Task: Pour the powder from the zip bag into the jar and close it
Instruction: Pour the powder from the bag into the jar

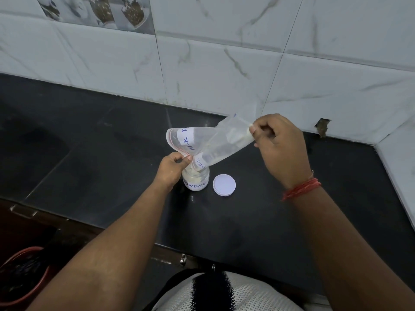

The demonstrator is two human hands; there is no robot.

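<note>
Black desk [116, 140]: both hands clamping the zip bag [215, 142], left hand [171, 168] pinching its mouth over the jar [195, 179], right hand [278, 144] lifting its bottom; lid [224, 184] lying beside.

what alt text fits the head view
Two hands tip a clear zip bag of white powder into a small open jar on a black counter. A white lid lies right of the jar.

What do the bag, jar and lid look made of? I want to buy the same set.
Bag: thin clear soft plastic; it creases and sags, with a red zip strip at the mouth.
Jar: clear and glossy, glass or hard plastic; the look leaves it open. White paper-like label.
Lid: white, matte, apparently moulded plastic, lying on the dark counter beside the jar.
</note>
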